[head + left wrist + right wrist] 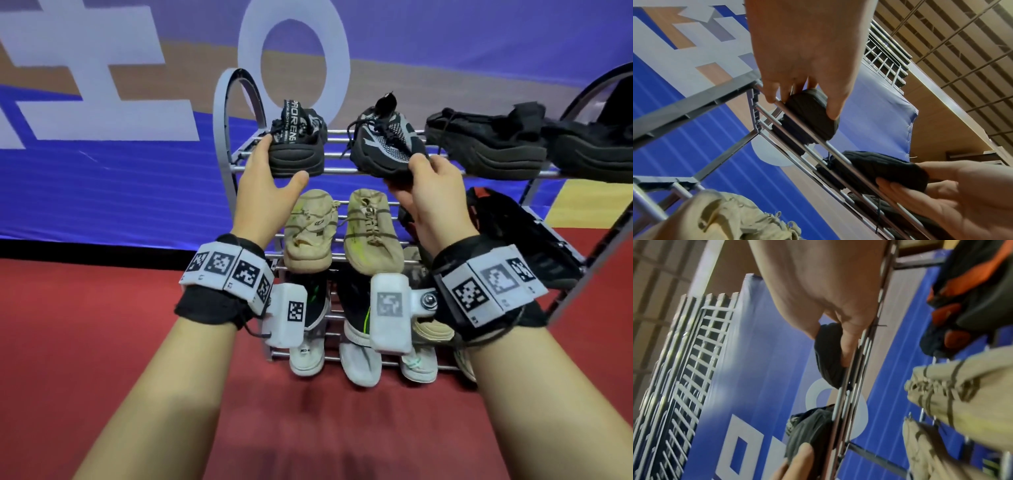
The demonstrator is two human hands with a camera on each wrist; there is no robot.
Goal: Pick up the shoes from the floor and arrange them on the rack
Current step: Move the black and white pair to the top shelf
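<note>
A grey metal shoe rack stands against a blue banner. On its top shelf a black shoe sits at the left end, heel toward me. My left hand grips that heel, fingers on the left side and thumb at the lower right. Beside it lies a black and grey knit shoe, and my right hand holds its heel, thumb on top and fingers underneath. From below, the left wrist view shows the left hand round the black shoe. The right wrist view shows the knit shoe over the rods.
Two more black shoes fill the right of the top shelf. A beige pair and a black and orange shoe lie on the middle shelf. Black and white shoes sit on the bottom shelf, over red floor.
</note>
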